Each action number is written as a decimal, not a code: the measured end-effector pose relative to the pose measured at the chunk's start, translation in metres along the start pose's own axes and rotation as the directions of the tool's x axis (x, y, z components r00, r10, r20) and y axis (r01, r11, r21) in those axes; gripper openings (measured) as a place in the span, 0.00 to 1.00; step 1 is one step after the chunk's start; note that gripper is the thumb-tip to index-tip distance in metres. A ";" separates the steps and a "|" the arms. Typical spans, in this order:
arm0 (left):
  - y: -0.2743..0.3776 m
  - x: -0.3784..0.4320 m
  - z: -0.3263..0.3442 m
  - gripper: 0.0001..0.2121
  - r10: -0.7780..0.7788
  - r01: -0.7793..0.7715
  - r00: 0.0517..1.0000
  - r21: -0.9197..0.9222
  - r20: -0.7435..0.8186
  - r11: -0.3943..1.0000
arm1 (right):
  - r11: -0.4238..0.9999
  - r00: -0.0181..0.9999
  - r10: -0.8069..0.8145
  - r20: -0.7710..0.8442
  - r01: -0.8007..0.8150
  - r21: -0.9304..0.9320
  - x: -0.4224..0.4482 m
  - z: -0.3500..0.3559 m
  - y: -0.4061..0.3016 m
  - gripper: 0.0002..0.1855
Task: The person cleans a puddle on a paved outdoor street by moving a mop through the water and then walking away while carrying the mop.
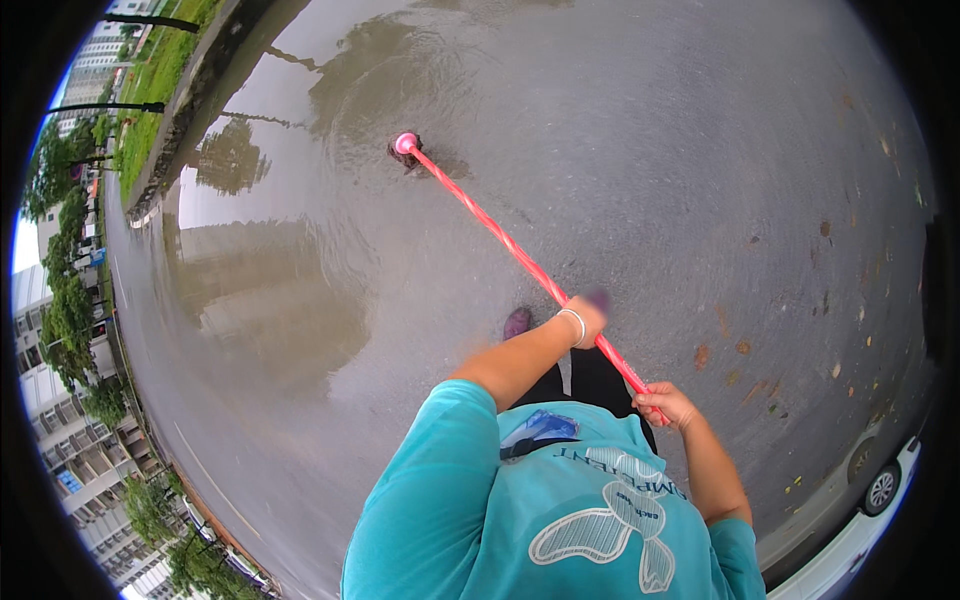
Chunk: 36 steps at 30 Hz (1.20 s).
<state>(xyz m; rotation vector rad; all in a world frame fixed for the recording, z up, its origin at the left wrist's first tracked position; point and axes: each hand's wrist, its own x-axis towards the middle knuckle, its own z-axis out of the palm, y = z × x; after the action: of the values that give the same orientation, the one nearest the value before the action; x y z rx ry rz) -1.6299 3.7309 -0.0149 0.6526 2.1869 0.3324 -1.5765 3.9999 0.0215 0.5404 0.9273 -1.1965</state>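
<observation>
A mop with a red-and-white streaked pole runs diagonally out in front of me. Around its lower part my left hand, with a pale bangle at the wrist, is closed. My right hand grips the pole's upper end, close to my right side. At the far end, a pink round collar sits over the dark mop head, which rests on the wet pavement by a shallow puddle. The collar hides much of the mop head.
A stone kerb with grass behind it borders the puddle at the upper left. Fallen leaves lie on the asphalt to the right. A white car stands at the lower right. My purple shoe shows just beyond my left arm.
</observation>
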 end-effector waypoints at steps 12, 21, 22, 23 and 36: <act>-0.002 0.014 0.059 0.14 -0.151 0.135 0.960 -0.084 -0.237 0.987 | 0.617 0.807 -0.467 -0.362 0.004 -0.787 -0.031 0.054 -0.013 0.22; -0.127 -0.040 -0.006 0.09 -0.148 0.128 0.947 -0.086 -0.287 0.988 | 0.175 0.659 -0.713 -0.241 -0.165 -0.971 -0.081 0.198 -0.098 0.23; -0.134 -0.040 -0.013 0.09 -0.089 0.066 0.943 -0.081 -0.320 0.995 | 0.157 0.621 -0.760 -0.190 -0.107 -0.982 -0.095 0.200 -0.109 0.21; -0.134 -0.040 -0.031 0.09 -0.041 0.010 0.923 -0.082 -0.383 0.997 | 0.135 0.527 -0.840 -0.127 -0.024 -0.991 -0.112 0.199 -0.119 0.17; -0.126 -0.202 -0.392 0.16 -0.318 -0.450 0.236 -0.393 -0.918 0.802 | -0.156 -0.637 -0.713 0.293 -0.263 -0.952 -0.368 0.161 -0.171 0.18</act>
<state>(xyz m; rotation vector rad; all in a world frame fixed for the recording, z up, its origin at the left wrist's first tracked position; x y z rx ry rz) -1.8669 3.5069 0.3072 0.0669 2.9015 1.9144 -1.7168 4.0217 0.4344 -0.7086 3.7618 -0.9993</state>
